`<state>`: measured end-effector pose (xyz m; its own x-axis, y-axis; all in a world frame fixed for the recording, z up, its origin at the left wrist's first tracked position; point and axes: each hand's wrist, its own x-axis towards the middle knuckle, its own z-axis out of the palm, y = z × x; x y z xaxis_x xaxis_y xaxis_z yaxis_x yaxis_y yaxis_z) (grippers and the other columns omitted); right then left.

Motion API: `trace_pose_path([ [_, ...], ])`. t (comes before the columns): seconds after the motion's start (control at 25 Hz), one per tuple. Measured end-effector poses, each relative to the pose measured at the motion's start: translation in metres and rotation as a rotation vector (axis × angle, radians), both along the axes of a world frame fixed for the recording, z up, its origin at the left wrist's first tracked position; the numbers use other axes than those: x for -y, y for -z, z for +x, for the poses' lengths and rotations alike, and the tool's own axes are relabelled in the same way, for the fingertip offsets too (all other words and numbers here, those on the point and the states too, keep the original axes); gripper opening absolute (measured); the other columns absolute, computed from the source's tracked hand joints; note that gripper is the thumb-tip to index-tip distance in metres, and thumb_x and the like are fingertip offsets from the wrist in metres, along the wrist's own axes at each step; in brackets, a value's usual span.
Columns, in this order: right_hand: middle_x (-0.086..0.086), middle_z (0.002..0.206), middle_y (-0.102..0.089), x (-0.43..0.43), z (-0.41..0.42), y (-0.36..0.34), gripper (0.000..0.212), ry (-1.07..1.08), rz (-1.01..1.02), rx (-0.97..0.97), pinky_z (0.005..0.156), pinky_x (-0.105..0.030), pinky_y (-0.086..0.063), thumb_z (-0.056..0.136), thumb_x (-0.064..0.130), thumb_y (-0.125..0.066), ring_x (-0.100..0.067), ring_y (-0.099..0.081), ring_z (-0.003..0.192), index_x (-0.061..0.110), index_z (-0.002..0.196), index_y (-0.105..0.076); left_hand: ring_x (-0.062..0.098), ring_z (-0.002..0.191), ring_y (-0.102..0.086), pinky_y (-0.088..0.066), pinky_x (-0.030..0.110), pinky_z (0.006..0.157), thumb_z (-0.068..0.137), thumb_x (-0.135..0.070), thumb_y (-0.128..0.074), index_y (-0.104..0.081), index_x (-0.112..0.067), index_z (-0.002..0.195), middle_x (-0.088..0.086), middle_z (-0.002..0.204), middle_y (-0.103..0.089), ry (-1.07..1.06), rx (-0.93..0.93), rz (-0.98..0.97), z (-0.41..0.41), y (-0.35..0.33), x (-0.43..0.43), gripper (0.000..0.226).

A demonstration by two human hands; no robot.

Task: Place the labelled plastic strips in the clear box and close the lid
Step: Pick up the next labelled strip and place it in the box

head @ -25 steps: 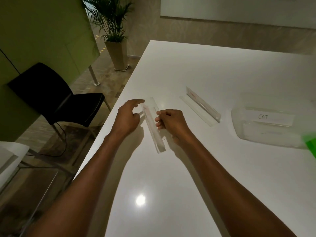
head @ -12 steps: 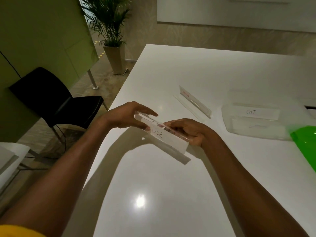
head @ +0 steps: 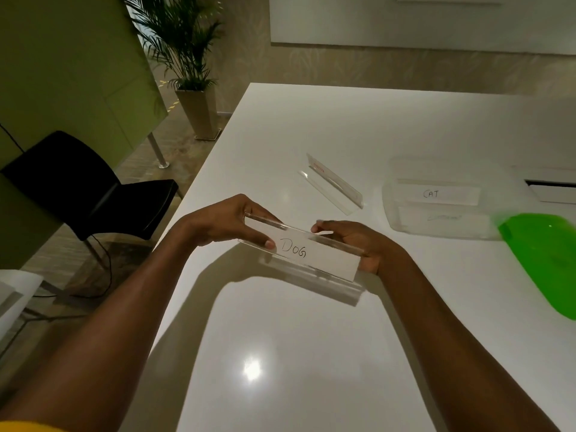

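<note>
Off to the left a black chair (head: pixel 93 188) stands on the floor beside the white table (head: pixel 311 353), with a potted palm (head: pixel 187 57) behind it against the wall.

Over the table's near left part, the left hand (head: pixel 224 224) pinches the left end of the DOG strip (head: pixel 314 255): the thumb lies on the front face just beside the written word and the fingers reach over the top edge behind it. The strip is a clear plastic holder with a white card inside, held lengthwise between the two hands with its lettered face turned toward the person. It sits low over the table, and I cannot tell whether its foot touches the surface.

The right hand (head: pixel 352 241) holds the other end, fingers curled round behind the strip and the thumb up at its top edge.

Farther back, between the hands and the box, a second strip (head: pixel 335 185) lies flat on the table, apart from everything else.

To the right sits the clear box (head: pixel 402 213), open, with the CAT strip (head: pixel 436 194) inside and another strip in front of it whose writing is too faint to read. The green lid (head: pixel 542 260) lies on the table against the box's right end.
</note>
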<state>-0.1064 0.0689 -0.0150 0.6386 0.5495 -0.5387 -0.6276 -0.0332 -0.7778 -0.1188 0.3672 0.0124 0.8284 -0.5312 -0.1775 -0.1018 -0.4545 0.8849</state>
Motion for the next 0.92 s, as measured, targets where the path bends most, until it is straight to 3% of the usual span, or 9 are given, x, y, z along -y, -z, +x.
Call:
trace_pose_path([
  [0.12,-0.015,0.113,-0.072,0.028,-0.005,-0.003,0.042,0.221,0.074,0.16,0.082,-0.041,-0.058,0.1,0.052,-0.055,-0.03,-0.068,0.096,0.015,0.09,-0.071,0.017,0.108,-0.076,-0.061,0.022,0.083,0.074,-0.045,-0.09,-0.079,-0.029,0.118,-0.003,0.116,-0.08,-0.069,0.014,-0.071,-0.002,0.003,0.005,0.048],
  [0.24,-0.027,0.129,-0.067,0.051,-0.012,0.001,0.054,0.384,0.144,0.309,0.107,-0.062,-0.046,0.102,0.056,-0.044,-0.047,-0.061,0.123,0.008,0.114,-0.067,0.019,0.11,-0.076,-0.059,0.021,0.083,0.079,-0.041,-0.088,-0.079,-0.027,0.12,-0.002,0.12,-0.079,-0.13,0.034,-0.166,-0.001,0.007,0.017,0.044],
  [0.32,-0.023,0.131,-0.067,0.065,-0.02,0.001,0.054,0.415,0.151,0.466,0.108,-0.055,-0.049,0.104,0.053,-0.044,-0.041,-0.061,0.127,0.008,0.127,-0.063,0.021,0.11,-0.076,-0.061,0.027,0.09,0.08,-0.042,-0.087,-0.079,-0.026,0.12,-0.002,0.121,-0.078,-0.159,0.04,-0.194,0.003,0.007,0.034,0.044],
  [0.48,0.005,0.092,-0.069,0.1,-0.033,-0.007,0.043,0.393,-0.064,0.747,0.085,-0.032,-0.052,0.093,0.056,-0.065,-0.012,-0.068,0.087,0.024,0.121,-0.067,0.018,0.111,-0.076,-0.06,0.027,0.093,0.079,-0.044,-0.087,-0.079,-0.027,0.121,-0.004,0.121,-0.078,-0.118,0.072,-0.175,0.016,0.003,0.08,0.046],
  [0.56,0.016,0.101,-0.073,0.118,-0.034,-0.012,0.037,0.389,-0.157,0.825,0.084,-0.027,-0.056,0.087,0.05,-0.074,-0.005,-0.071,0.088,0.029,0.117,-0.07,0.015,0.109,-0.076,-0.059,0.022,0.089,0.08,-0.04,-0.087,-0.079,-0.027,0.12,-0.005,0.119,-0.079,-0.091,0.069,-0.185,0.023,-0.001,0.101,0.043],
  [0.64,0.015,0.114,-0.074,0.142,-0.034,-0.016,0.032,0.396,-0.181,0.847,0.088,-0.036,-0.063,0.085,0.041,-0.08,-0.011,-0.075,0.1,0.029,0.114,-0.072,0.012,0.108,-0.076,-0.058,0.018,0.086,0.08,-0.039,-0.087,-0.079,-0.029,0.119,-0.006,0.116,-0.08,-0.069,0.071,-0.179,0.03,-0.003,0.124,0.041],
  [0.76,0.013,0.118,-0.073,0.178,-0.029,-0.021,0.029,0.407,-0.298,0.927,0.084,-0.043,-0.06,0.084,0.033,-0.083,-0.025,-0.072,0.094,0.029,0.111,-0.076,0.007,0.109,-0.075,-0.058,0.018,0.087,0.077,-0.047,-0.088,-0.078,-0.035,0.118,-0.012,0.115,-0.079,-0.036,0.097,-0.13,0.039,-0.008,0.157,0.044],
  [0.84,0.012,0.118,-0.073,0.2,-0.022,-0.023,0.031,0.402,-0.381,0.985,0.069,-0.032,-0.051,0.083,0.033,-0.084,-0.026,-0.058,0.072,0.029,0.112,-0.076,0.001,0.109,-0.073,-0.057,0.023,0.092,0.076,-0.049,-0.088,-0.078,-0.037,0.117,-0.017,0.113,-0.079,-0.048,0.133,-0.084,0.046,-0.014,0.178,0.044],
  [0.92,0.015,0.119,-0.074,0.22,-0.012,-0.026,0.033,0.392,-0.432,1.037,0.059,-0.013,-0.039,0.082,0.033,-0.084,-0.002,-0.039,0.056,0.028,0.113,-0.076,-0.005,0.108,-0.071,-0.057,0.029,0.095,0.077,-0.048,-0.087,-0.078,-0.035,0.118,-0.022,0.112,-0.078,-0.06,0.223,-0.022,0.053,-0.021,0.199,0.044],
])
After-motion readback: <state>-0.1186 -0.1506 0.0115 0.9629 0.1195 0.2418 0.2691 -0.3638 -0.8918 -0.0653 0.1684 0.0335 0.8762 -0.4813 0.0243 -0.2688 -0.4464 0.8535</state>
